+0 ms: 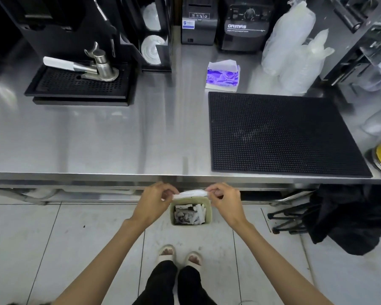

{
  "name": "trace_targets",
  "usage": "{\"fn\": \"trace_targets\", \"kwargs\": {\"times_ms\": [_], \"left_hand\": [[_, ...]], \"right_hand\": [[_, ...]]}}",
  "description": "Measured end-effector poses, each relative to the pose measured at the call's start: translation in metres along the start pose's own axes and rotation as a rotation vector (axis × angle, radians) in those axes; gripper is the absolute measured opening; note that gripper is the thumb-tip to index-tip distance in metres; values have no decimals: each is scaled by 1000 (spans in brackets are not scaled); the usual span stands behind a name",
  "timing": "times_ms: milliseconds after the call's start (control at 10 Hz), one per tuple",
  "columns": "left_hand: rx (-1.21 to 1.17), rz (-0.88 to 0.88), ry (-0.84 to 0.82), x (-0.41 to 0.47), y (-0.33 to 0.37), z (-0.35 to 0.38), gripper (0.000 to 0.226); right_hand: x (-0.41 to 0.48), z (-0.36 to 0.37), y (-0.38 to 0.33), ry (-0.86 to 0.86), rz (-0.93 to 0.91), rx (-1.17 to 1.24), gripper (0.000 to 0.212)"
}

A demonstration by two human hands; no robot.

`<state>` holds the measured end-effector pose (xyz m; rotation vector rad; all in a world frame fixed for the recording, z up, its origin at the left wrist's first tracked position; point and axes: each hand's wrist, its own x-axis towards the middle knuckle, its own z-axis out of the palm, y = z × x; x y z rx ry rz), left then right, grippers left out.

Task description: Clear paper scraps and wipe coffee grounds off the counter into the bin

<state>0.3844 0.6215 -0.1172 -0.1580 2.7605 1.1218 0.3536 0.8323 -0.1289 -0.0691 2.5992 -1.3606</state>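
Observation:
A white tissue is stretched between my left hand and my right hand, each pinching one end. Both hands hover below the counter's front edge, directly above a small pale green bin on the floor. Inside the bin lie white paper scraps and dark grounds. The steel counter above looks shiny, with no scraps or grounds that I can see.
A black rubber mat covers the counter's right side. A purple tissue pack lies behind it. A drip tray with a portafilter sits at the left, machines and plastic bags at the back. A black folded stand rests on the floor at right.

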Motion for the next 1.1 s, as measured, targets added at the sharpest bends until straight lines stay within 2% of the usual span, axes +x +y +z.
{"fn": "trace_targets", "kwargs": {"times_ms": [200, 300, 400, 600, 800, 900, 1000, 1100], "left_hand": [[-543, -515, 60, 8, -16, 45, 14], [-696, -652, 63, 17, -31, 63, 18], [-791, -742, 84, 29, -53, 80, 23], [-755, -741, 90, 47, -101, 136, 24], [-841, -738, 125, 73, -153, 210, 39], [-811, -776, 159, 82, -176, 242, 41], [-564, -737, 122, 82, -188, 259, 22], [-424, -664, 65, 73, -187, 256, 20]], "right_hand": [[4, 17, 32, -43, 389, 548, 13], [12, 32, 50, -24, 558, 740, 16], [21, 53, 78, 18, 644, 776, 18], [38, 110, 152, 79, 682, 806, 20], [63, 163, 241, 153, 702, 752, 21], [74, 182, 269, 174, 725, 696, 18], [75, 193, 275, 145, 646, 533, 19], [67, 191, 269, 92, 605, 474, 19]]}}
